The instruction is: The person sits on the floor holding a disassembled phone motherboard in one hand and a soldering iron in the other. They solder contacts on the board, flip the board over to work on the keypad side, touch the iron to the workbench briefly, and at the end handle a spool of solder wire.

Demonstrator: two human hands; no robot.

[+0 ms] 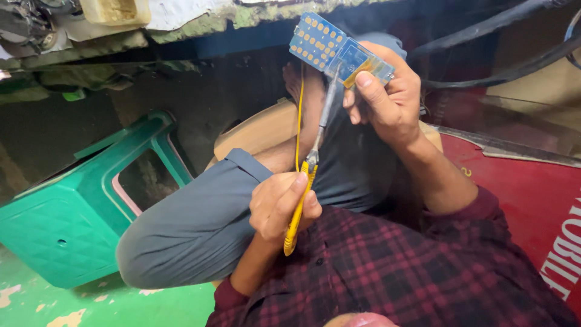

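Near the middle of the view, a yellow-handled soldering iron (301, 203) was held in the left hand (283, 206), the fingers closed fully around the handle much as a pen is gripped, so that the metal shaft was aimed up and away toward a small blue circuit board (334, 49). That board was pinched in the right hand (387, 103), with the thumb pressed over its near edge and the fingers curled behind, a firm closed grip; the board was raised and tilted toward the face, seemingly so that its grid of gold pads could be seen and met squarely by the tip. The tip was seen touching, or very nearly touching, the board at its near edge; which of the two could not be told. A thin yellow wire (299, 115) was hung down from the board's left side, just beside the iron. Both hands were kept above a bent knee in grey trousers (200, 218), and a dark red checked shirt (387, 272) filled the near right. To the left, a green plastic stool (72, 224) was lying tipped on a worn green floor (151, 306).
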